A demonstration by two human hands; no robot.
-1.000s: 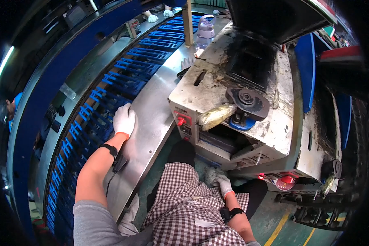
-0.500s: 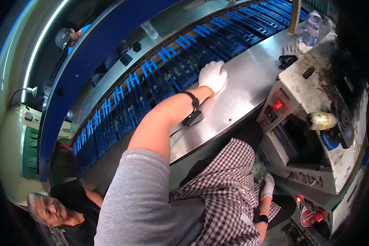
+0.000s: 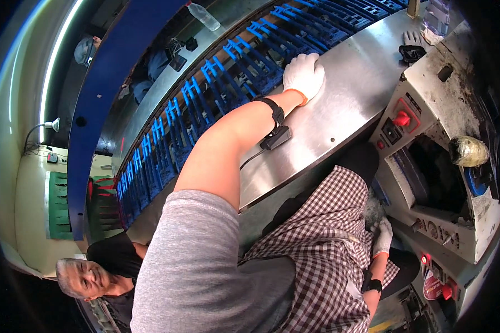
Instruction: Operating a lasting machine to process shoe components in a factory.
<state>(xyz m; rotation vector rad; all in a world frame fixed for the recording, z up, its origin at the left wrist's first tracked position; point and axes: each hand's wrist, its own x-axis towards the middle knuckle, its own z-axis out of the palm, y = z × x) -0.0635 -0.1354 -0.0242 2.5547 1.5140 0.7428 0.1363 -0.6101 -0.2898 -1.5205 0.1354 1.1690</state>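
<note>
My left hand (image 3: pixel 304 75), in a white knit glove with an orange cuff, rests palm down on the metal tabletop (image 3: pixel 339 105). Its fingers lie loosely bent at the edge beside the blue slatted conveyor (image 3: pixel 228 69), and nothing shows in its grasp. Low beside my thigh hangs my right hand (image 3: pixel 382 237), gloved the same way. Its fingers look loosely extended and partly blurred, with no held thing visible. It is near the checkered apron (image 3: pixel 316 244) over my lap. A black strap with a small dark device (image 3: pixel 275 137) sits on my left wrist.
A worn white machine (image 3: pixel 428 122) with a red knob (image 3: pixel 402 118) stands at my right, a roll of tape (image 3: pixel 468 151) on it. A black object (image 3: pixel 411 54) and clear jug (image 3: pixel 436 19) sit at the table's far right. A person (image 3: pixel 89 280) is at lower left, another (image 3: pixel 86 51) across.
The view has shifted, so most things sit farther right in the picture. Both hands keep about the same places, the left on the tabletop and the right beside my thigh.
</note>
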